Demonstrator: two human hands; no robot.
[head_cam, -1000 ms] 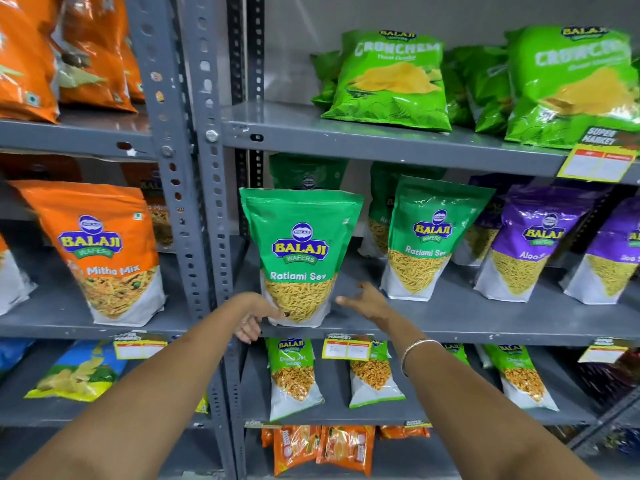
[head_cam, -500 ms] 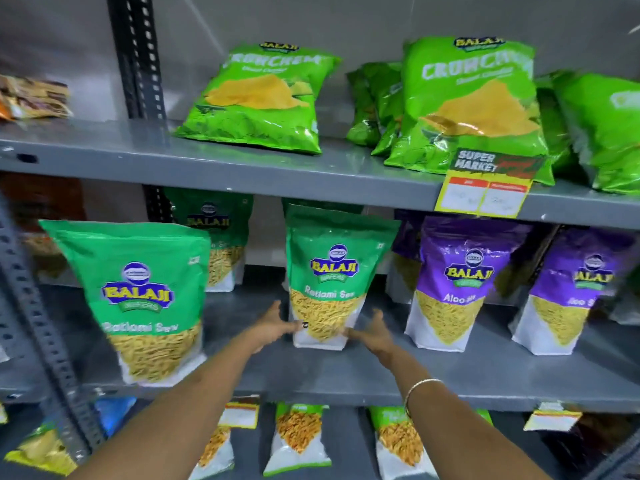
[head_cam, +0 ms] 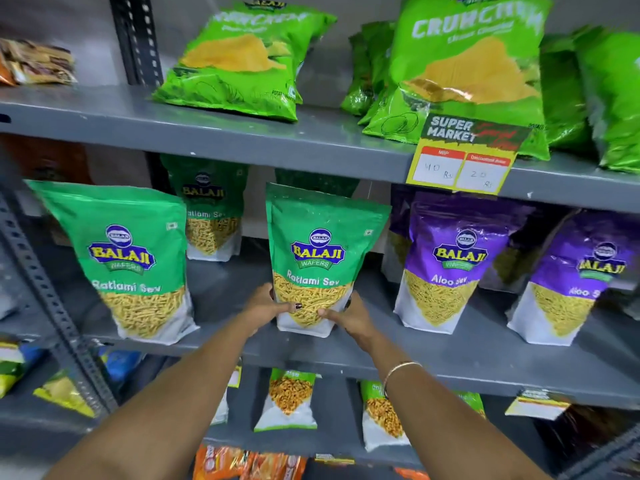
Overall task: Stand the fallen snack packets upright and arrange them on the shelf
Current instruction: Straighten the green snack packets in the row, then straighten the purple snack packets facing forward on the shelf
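Observation:
A green Ratlami Sev packet (head_cam: 320, 251) stands upright at the middle of the grey middle shelf (head_cam: 450, 355). My left hand (head_cam: 265, 306) grips its lower left edge and my right hand (head_cam: 348, 318) grips its lower right edge, thumbs on the front. Another green Ratlami Sev packet (head_cam: 128, 258) stands upright to the left near the shelf front, with a third one (head_cam: 211, 216) behind it. Two purple Aloo Sev packets (head_cam: 450, 261) (head_cam: 575, 278) stand to the right.
Green Crunchem chip bags (head_cam: 242, 60) (head_cam: 467, 71) lean on the upper shelf above a yellow price tag (head_cam: 464, 164). A perforated steel upright (head_cam: 45, 299) borders the left. Smaller packets (head_cam: 291, 400) stand on the lower shelf, orange ones (head_cam: 249, 465) below.
My view swung right from the left Ratlami Sev packet. Both hands moved to the middle packet and closed on its lower sides; half a second ago they were just reaching it.

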